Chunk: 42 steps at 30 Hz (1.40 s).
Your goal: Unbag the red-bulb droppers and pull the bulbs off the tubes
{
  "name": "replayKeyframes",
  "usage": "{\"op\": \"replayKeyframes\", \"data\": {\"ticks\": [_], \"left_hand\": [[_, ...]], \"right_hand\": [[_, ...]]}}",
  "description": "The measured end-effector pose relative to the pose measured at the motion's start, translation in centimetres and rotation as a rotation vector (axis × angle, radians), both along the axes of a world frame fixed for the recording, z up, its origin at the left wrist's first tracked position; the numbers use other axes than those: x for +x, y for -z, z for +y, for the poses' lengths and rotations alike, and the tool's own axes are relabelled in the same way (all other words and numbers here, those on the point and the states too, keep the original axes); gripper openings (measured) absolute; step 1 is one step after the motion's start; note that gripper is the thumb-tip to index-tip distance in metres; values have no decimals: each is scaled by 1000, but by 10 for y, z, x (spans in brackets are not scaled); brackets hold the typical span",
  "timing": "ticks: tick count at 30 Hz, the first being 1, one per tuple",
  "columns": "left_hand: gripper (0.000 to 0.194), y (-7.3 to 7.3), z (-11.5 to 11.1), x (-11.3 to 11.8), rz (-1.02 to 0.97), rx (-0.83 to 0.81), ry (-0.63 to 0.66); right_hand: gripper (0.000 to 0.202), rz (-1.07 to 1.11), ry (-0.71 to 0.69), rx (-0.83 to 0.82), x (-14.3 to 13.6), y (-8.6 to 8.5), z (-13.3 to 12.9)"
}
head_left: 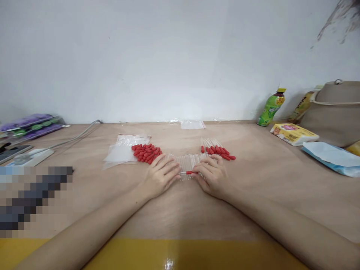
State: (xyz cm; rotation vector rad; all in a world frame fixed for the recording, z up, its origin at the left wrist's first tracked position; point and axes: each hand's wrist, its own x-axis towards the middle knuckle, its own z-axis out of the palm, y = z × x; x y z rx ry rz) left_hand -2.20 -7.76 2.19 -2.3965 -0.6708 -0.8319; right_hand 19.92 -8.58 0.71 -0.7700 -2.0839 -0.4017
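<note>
Tabletop [253,180]: both hands [161,176] on red-capped tube [189,173].

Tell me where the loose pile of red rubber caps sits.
In the head view, the loose pile of red rubber caps lies left of centre, just beyond the left hand, beside the clear plastic bag.

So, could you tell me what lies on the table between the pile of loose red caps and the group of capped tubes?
In the head view, a row of clear tubes lies between the red caps and the capped tubes.
</note>
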Motion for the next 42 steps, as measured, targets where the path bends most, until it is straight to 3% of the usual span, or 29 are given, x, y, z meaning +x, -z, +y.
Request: {"op": "replayKeyframes", "data": {"ticks": [9,13,22,42], "left_hand": [[11,8,-1,11,-4,-28,87],[13,7,-2,12,21,-30,92],[16,6,-4,12,6,-141,134],[14,7,-8,8,-94,-198,176]], "right_hand": [[20,-108,13,68,-4,-3,-1],[11,-105,-45,90,-5,4,3],[16,-120,-214,117,-5,9,8],[27,-340,-237,402,15,-11,5]]}}
